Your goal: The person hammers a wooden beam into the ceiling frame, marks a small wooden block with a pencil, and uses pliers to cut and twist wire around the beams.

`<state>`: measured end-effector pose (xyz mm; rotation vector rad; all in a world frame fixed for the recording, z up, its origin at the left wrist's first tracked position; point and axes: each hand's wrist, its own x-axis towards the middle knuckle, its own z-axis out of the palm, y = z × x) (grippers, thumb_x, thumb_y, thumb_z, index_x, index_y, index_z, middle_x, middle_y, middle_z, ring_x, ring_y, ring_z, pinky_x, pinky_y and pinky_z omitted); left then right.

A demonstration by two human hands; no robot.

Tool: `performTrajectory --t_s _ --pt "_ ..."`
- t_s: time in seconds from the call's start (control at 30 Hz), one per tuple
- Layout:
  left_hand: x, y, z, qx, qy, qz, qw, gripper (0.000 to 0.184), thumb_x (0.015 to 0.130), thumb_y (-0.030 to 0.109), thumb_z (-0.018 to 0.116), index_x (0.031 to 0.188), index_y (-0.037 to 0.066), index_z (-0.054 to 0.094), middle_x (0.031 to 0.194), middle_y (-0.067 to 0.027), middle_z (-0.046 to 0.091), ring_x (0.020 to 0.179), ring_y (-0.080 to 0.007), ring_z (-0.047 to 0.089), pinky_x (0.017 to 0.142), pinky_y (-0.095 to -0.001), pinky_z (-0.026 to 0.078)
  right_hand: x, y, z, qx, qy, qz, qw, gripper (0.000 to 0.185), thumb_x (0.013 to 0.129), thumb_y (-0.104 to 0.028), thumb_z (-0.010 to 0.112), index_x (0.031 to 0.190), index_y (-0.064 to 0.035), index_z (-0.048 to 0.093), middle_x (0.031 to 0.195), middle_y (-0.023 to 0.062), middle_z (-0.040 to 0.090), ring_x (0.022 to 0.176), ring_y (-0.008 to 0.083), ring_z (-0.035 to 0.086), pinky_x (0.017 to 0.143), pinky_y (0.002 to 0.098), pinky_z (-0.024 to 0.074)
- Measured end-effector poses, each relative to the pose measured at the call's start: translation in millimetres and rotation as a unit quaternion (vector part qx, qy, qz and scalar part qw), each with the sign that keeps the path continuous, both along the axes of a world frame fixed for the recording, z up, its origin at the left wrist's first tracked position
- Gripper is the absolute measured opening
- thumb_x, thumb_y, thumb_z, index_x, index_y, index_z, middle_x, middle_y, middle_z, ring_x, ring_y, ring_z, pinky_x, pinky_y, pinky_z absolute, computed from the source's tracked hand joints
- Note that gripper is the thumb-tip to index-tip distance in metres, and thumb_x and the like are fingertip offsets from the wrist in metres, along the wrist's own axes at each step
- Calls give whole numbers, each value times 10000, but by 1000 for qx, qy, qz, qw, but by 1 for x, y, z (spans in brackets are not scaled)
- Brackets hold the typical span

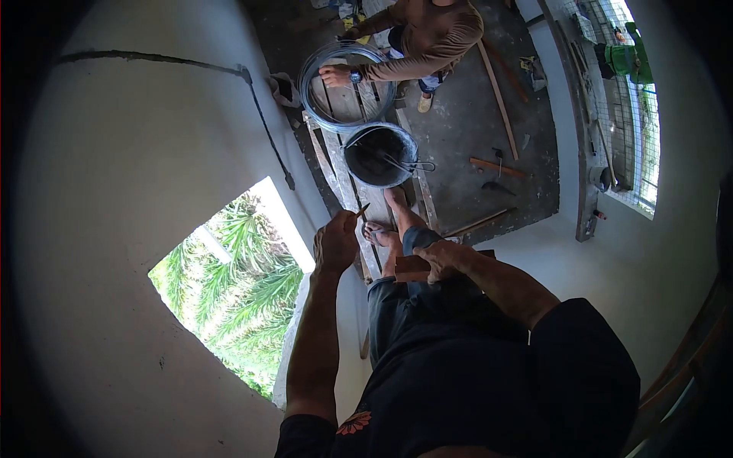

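Observation:
My left hand [336,241] is raised beside the wall and closed around a short, thin stick with a dark pointed tip [362,211], which looks like a pencil. In front of my waist, my right hand [441,261] grips a flat brown wooden piece [412,269]; part of it is hidden behind the fingers. Just beyond my bare feet stands a dark bucket [413,142] with a wire handle and a metal tool leaning inside. Behind the bucket lies a large coil of grey wire [309,95].
I stand on a plank platform [350,200]. A co-worker [435,38] in a brown sleeve has one hand at the coil. Wooden strips [498,99] lie on the floor. A window opening [237,282] is at left, a barred window [637,114] at right. A dark patched groove [267,122] crosses the wall.

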<state>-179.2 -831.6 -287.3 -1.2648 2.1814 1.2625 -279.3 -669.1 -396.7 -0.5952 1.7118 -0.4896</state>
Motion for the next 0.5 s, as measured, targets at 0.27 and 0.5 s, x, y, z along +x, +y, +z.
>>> performTrajectory --t_s 0.27,0.5 --pt "7 -39 -11 -8 17 9 1000 210 929 244 483 1036 81 563 940 -190 651 892 -419 605 747 -485 462 -3 -1 -3 -1 2 -7 1000 698 655 -272 767 1198 -8 417 1000 272 612 962 410 601 820 432 471" --pt "19 -17 -29 100 -56 1 993 217 894 259 490 986 76 564 907 -202 639 880 -407 607 746 -480 456 -8 -1 -4 -7 1 -5 1000 710 646 -268 774 1204 -12 417 1002 273 610 965 412 599 821 431 468"
